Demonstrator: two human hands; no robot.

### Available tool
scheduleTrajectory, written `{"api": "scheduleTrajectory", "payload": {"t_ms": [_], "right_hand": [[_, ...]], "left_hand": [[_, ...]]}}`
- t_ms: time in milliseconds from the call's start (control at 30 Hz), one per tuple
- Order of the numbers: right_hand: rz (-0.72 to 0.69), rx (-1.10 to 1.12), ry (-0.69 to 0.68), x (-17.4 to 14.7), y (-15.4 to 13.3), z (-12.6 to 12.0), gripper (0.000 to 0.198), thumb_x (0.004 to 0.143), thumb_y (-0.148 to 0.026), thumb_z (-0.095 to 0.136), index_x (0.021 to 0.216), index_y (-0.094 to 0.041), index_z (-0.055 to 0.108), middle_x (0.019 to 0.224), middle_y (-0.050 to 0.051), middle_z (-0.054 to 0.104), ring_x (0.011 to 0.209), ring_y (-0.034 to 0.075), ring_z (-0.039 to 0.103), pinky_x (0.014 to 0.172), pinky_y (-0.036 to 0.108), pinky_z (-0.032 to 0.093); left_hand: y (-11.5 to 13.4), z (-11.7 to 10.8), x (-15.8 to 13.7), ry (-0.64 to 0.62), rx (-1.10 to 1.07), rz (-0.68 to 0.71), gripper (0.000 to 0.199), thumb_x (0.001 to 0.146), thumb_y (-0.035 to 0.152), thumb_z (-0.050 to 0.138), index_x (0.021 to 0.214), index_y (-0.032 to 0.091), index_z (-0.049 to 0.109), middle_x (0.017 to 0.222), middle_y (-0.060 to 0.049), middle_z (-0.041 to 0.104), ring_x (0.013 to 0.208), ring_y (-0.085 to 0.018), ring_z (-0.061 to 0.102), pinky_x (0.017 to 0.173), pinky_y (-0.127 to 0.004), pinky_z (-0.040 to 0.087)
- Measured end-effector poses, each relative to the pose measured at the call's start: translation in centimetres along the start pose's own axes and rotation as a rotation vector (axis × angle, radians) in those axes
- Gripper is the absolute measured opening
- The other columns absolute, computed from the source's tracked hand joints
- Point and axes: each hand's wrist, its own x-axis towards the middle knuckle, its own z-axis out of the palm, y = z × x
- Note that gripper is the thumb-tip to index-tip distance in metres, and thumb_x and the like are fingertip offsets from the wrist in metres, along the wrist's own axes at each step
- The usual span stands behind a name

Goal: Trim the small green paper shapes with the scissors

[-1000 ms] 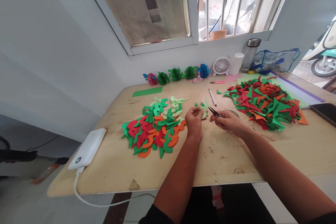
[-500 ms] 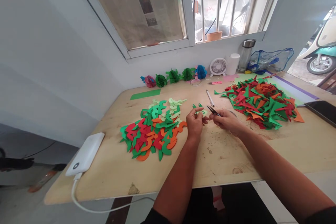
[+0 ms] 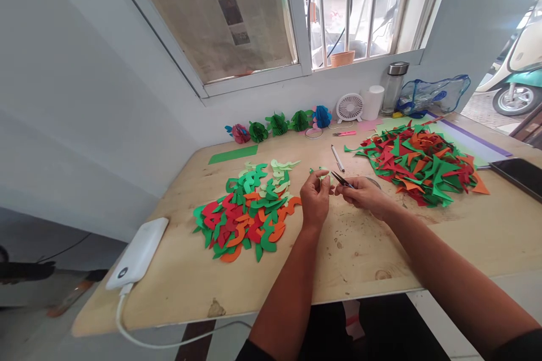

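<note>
My left hand (image 3: 315, 194) is closed in a pinch on a small piece of light green paper (image 3: 329, 177), mostly covered by the fingers. Just to the right, my right hand (image 3: 362, 193) grips a pair of small scissors (image 3: 340, 179). Their dark blades point up and left, close to the paper; the handles are hidden in my fingers. Left of my hands lies a heap of curved paper cutouts (image 3: 237, 217) in green, red and orange. A larger pile of angular paper scraps (image 3: 423, 161) lies to the right.
Beyond my hands lies a white pen (image 3: 337, 158). Folded paper figures (image 3: 278, 123), a small fan (image 3: 350, 108), a glass bottle (image 3: 393, 90) and a clear pouch (image 3: 436, 95) line the wall. A power bank (image 3: 138, 254) sits left, a phone (image 3: 519, 176) right.
My left fingers have shifted around the light green paper, so less of it shows. The scissors stay close beside it. The whole view has moved slightly.
</note>
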Motion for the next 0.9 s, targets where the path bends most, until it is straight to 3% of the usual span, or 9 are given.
{"api": "scheduleTrajectory", "payload": {"t_ms": [533,900], "right_hand": [[-0.001,-0.008,-0.018,0.03,0.18,-0.08,0.016,0.071,-0.031,0.056,0.077,-0.016,0.058,0.048,-0.008,0.038,0.04,0.005,0.022,0.04,0.022,0.011],[-0.005,-0.017,-0.022,0.09,0.3,-0.03,0.018,0.072,-0.031,0.056,0.079,-0.015,0.058,0.048,-0.008,0.038,0.04,0.004,0.023,0.04,0.021,0.011]], "left_hand": [[0.57,-0.03,-0.03,-0.009,-0.01,-0.024,0.02,0.076,0.037,0.061,0.078,0.017,0.06,0.057,0.003,0.053,0.049,-0.008,0.052,0.049,-0.019,0.044],[0.1,0.0,0.02,-0.003,-0.024,-0.021,0.021,0.075,0.037,0.061,0.082,0.017,0.061,0.062,0.002,0.055,0.051,-0.008,0.052,0.05,-0.019,0.044]]}}
